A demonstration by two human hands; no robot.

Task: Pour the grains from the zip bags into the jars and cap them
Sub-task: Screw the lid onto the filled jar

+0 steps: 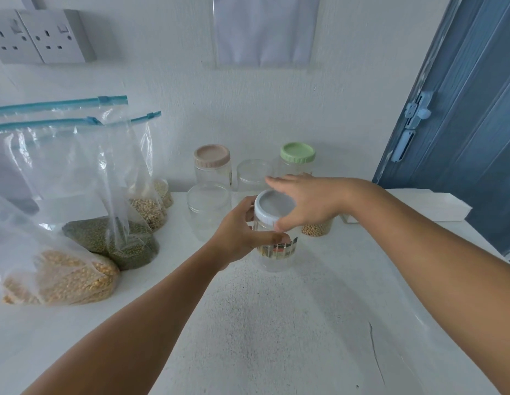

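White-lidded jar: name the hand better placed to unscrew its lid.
Right hand. It lies over the white lid, thumb at the rim, while the left hand grips the white-lidded jar by its body, bracing it.

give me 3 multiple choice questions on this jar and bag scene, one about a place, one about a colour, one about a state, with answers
1. Where do the zip bags of grain lie?
A. left of the jars
B. right of the jars
C. inside the jars

2. What colour is the lid on the back right jar?
A. red
B. green
C. black

3. How is the jar with the white lid at the front?
A. lying on its side
B. upright, gripped by the left hand
C. standing untouched

Answers:
1. A, the bags slump at the table's left side.
2. B, that lid is pale green.
3. B, left fingers curl round its body while the right hand is on the lid, thumb at its rim.
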